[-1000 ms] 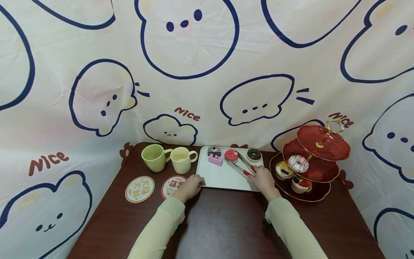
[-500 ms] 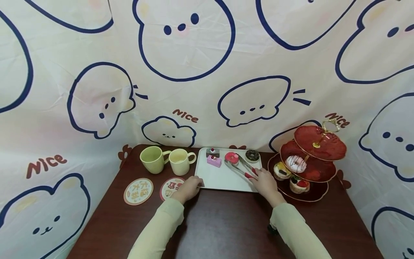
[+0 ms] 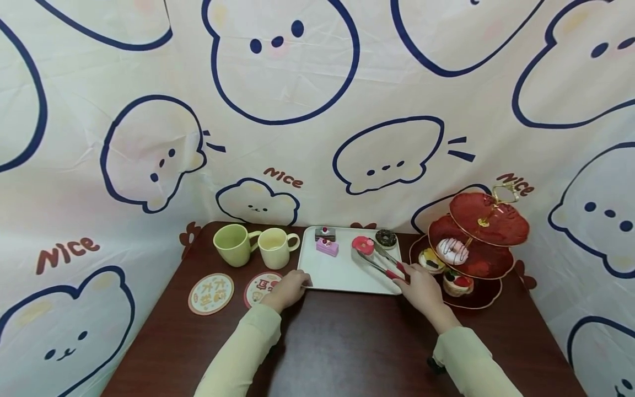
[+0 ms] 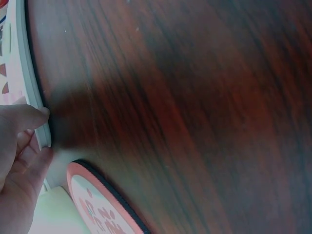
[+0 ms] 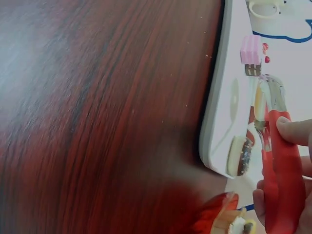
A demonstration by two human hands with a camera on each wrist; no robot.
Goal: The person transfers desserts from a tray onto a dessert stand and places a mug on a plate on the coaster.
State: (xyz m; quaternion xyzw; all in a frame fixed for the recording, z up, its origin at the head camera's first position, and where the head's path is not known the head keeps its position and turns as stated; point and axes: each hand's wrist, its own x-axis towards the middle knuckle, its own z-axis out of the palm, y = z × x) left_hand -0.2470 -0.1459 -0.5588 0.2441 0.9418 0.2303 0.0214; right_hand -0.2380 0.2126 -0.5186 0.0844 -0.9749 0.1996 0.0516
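Note:
My right hand point(image 3: 421, 288) grips a pair of red-handled metal tongs point(image 5: 285, 170). The tong tips reach over the white tray point(image 3: 331, 275), one on each side of a pink-iced donut point(image 3: 362, 243). A chocolate donut point(image 3: 386, 238) lies just behind it. At the tray's left stand a pink cake slice point(image 3: 327, 248) and a dark cake slice point(image 3: 324, 234), each topped with a red berry. My left hand point(image 3: 288, 289) holds the tray's front left corner, and in the left wrist view its thumb and fingers point(image 4: 36, 117) pinch the rim.
A green mug point(image 3: 232, 246) and a cream mug point(image 3: 275, 249) stand left of the tray. Before them lie two round coasters point(image 3: 210, 295). On the right rises a red tiered stand point(image 3: 491, 223) bearing a white-iced donut point(image 3: 452, 251) and cupcakes point(image 3: 457, 283).
The pink donut has shifted right along the tray together with the tongs, closer to the chocolate donut. My right hand and forearm have moved right; my left hand stays at the tray corner.

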